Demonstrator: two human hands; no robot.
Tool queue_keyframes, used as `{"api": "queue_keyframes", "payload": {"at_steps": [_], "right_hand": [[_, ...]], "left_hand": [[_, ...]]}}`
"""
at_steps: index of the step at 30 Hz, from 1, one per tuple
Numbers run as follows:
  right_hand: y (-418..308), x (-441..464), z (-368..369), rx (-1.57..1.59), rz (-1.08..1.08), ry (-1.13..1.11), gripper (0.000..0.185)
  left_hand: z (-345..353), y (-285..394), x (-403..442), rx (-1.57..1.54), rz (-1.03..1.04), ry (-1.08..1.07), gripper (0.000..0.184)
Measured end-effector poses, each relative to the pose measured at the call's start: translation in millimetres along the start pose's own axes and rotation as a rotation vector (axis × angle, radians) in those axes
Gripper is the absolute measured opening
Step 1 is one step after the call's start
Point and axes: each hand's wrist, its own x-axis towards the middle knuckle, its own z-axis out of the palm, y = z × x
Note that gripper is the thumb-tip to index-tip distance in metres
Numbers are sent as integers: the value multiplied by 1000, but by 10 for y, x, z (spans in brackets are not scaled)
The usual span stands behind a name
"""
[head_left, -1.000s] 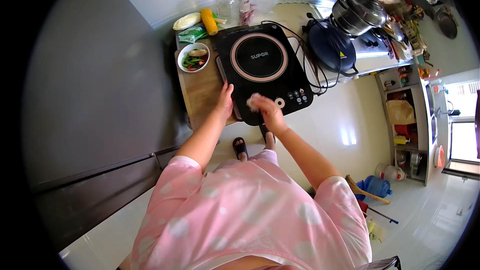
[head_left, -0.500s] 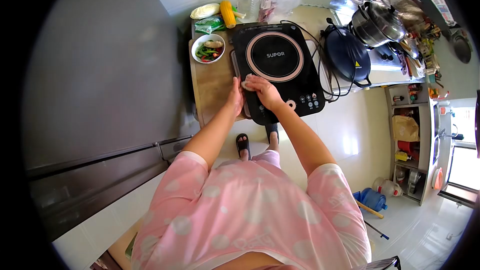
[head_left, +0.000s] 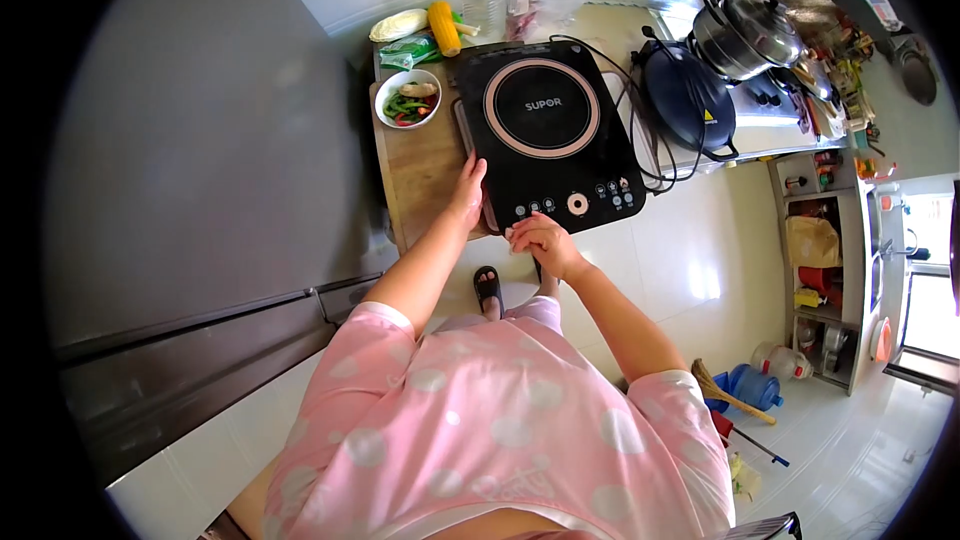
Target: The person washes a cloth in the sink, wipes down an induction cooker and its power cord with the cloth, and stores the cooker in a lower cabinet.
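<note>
A black induction cooktop [head_left: 543, 130] with a copper-coloured ring lies partly over a wooden board [head_left: 415, 165]. My left hand [head_left: 470, 190] grips its left edge, with the thumb near the top surface and the other fingers partly hidden. At the front edge, just below the touch buttons, my right hand [head_left: 543, 240] is closed with bent fingers on a small crumpled white cloth, mostly covered by the fingers. A white bowl [head_left: 381, 110] of cut green and red peppers with a piece of ginger stands on the board, left of the cooktop.
Behind the bowl lie an ear of corn [head_left: 444, 28], a green packet [head_left: 408, 51] and a glass pitcher [head_left: 484, 0]. Right of the cooktop are a black cable [head_left: 640, 130], a dark blue pan [head_left: 685, 90] and a steel pot [head_left: 735, 40]. A grey cabinet [head_left: 220, 160] borders the left.
My right hand has moved from the cooktop's left side toward me, to its front edge, taking the white cloth along. My left hand stays at the left edge.
</note>
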Motion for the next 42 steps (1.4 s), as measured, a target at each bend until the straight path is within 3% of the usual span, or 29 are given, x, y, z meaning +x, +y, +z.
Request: {"api": "queue_keyframes", "payload": {"at_steps": [6,10,12,13,14,16,18,20,22,25,28,32,35,39,42], "right_hand": [[208,-312,-253,-254,-70,177,13],[443,-596,-739,-522,123,234,15],[615,-721,-844,244,547,555,16],[539,-642,-926,309,569,698,15],[444,-616,-1082,463,778,652,18],[412,-507,-1095,705,668,769,18],[412,-320,-1051,490,737,774,22],[559,-293,-996,-539,525,699,31],[486,-192,-979,-728,437,741,32],[429,-101,-778,-614,425,639,38],[466,-111,-403,-870,356,453,50],[146,101,-81,-768,238,328,55],[-54,269,183,-662,94,169,53],[-160,242,291,-596,-59,3,41],[-71,43,67,-456,-154,-52,34]], "left_hand": [[2,22,5,-21,-42,6,58],[19,50,-21,5,-48,-1,60],[5,49,-9,11,-53,8,60],[-8,34,1,16,-54,14,60],[-20,16,8,22,-56,20,60],[30,64,-39,13,-72,21,60],[38,76,-37,16,-79,26,59],[-3,40,2,30,-83,36,56],[75,126,-85,23,-96,34,59],[86,121,-66,28,-83,41,59],[-35,4,4,53,-63,62,58],[-68,-47,28,63,-43,67,61],[-57,-26,21,16,-4,-34,61],[3,30,-21,141,-28,77,60],[20,80,-38,-5,-27,-62,56]]}}
